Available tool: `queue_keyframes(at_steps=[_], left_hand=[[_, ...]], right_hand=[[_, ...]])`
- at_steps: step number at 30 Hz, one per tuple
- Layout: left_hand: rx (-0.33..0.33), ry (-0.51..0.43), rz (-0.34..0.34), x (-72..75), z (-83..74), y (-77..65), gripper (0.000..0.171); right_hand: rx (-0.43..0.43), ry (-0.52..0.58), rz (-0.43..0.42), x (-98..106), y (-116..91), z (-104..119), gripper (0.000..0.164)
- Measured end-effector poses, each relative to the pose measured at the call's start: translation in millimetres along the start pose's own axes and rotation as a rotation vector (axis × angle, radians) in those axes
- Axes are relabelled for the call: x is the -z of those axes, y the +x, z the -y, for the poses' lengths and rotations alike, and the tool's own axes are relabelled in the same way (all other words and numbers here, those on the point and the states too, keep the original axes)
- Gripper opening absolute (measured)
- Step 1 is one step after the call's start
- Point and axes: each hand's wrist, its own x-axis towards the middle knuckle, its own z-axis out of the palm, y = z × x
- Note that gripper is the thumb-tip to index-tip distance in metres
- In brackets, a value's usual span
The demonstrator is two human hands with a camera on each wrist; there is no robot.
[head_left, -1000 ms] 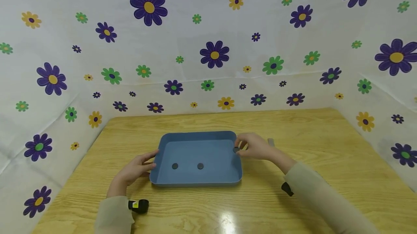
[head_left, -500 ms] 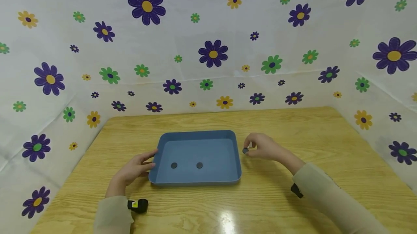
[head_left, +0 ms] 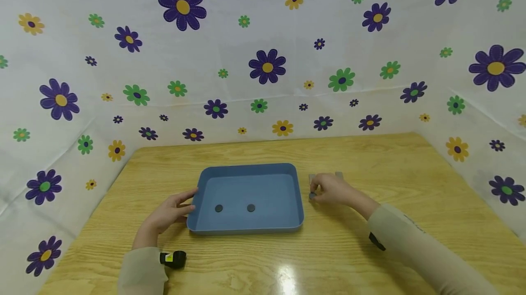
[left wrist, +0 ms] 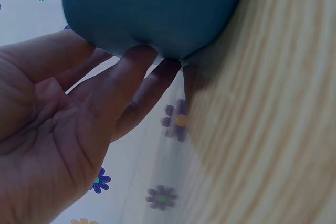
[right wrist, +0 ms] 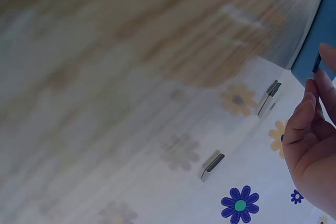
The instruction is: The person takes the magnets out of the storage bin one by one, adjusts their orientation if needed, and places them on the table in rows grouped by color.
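A shallow blue tray (head_left: 246, 230) lies on the table, with two small dark discs, the left disc (head_left: 219, 208) and the right disc (head_left: 251, 208), flat on its floor. My left hand (head_left: 167, 213) rests its outstretched fingertips against the tray's left wall; in the left wrist view the fingers touch the tray's end (left wrist: 152, 9) from outside. Just right of the tray, my right hand (head_left: 333, 189) pinches a third dark disc (head_left: 312, 195) between thumb and fingers, low over the table. That disc (right wrist: 317, 62) appears edge-on in the right wrist view.
Behind the right hand are two small grey metal pieces, a left piece (head_left: 312, 178) partly covered by the hand and a right piece (head_left: 339, 175). The wooden table (head_left: 230, 267) backs onto a white flowered cloth (head_left: 230, 48), which also rises at both sides.
My right hand has moved from the tray's right wall out to the right, then lower toward the table, with the disc pinched throughout. My left hand stays at the tray.
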Motion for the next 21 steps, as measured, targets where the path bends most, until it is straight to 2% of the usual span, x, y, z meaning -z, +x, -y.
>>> queue_keyframes(at_steps=[14, 21], left_hand=[[0.009, 0.019, -0.008, 0.6, 1.9, 0.9, 0.057], [0.003, 0.021, 0.006, 0.6, -0.6, -0.4, 0.057]], right_hand=[[0.024, 0.029, 0.081, -5.9, 0.7, -2.9, 0.005], [0.029, 0.012, 0.096, -6.0, 0.0, -3.1, 0.006]])
